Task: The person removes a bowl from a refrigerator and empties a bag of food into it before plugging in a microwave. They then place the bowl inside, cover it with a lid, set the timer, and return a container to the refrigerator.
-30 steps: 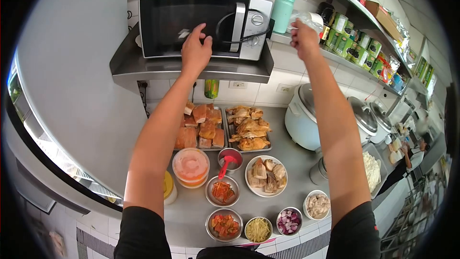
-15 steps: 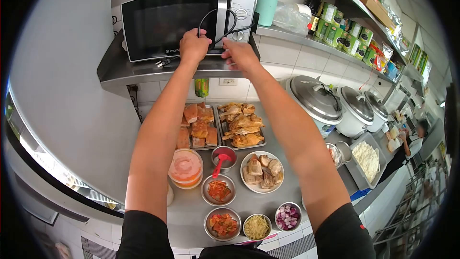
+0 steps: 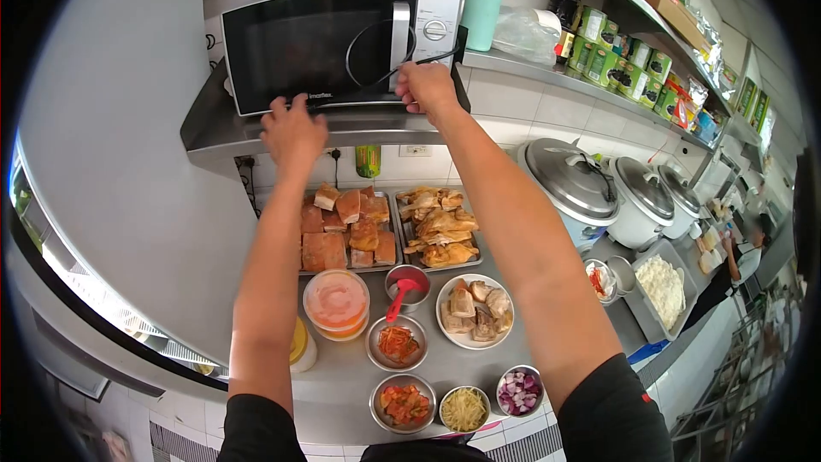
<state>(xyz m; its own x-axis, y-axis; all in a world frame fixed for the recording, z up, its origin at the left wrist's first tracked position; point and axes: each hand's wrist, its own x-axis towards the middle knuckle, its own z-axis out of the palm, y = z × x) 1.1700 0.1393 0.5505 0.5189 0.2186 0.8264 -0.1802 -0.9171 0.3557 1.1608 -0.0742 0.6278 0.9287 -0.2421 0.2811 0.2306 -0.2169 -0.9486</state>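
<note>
A black power cord (image 3: 349,58) loops in front of the microwave oven (image 3: 321,43), which stands on a metal shelf (image 3: 376,130). My right hand (image 3: 425,90) is closed around the cord near the oven's lower right, below its dial. Farther left, my left hand (image 3: 293,133) is at the shelf's front edge, just under the oven's door. Its fingers are apart and slightly blurred, and nothing shows in them. The cord's plug cannot be seen; my left hand may cover it.
Below are trays of pork pieces (image 3: 325,250) and chicken (image 3: 446,231), a plate of meat (image 3: 475,312), a lidded tub (image 3: 336,299) and several bowls of cut vegetables. Rice cookers (image 3: 569,175) stand at right under a shelf of cans. A person (image 3: 746,257) works farther off.
My left hand has let go of the cord and moved left and down to the shelf edge. My right hand stays near the oven's right side, now closed on the cord.
</note>
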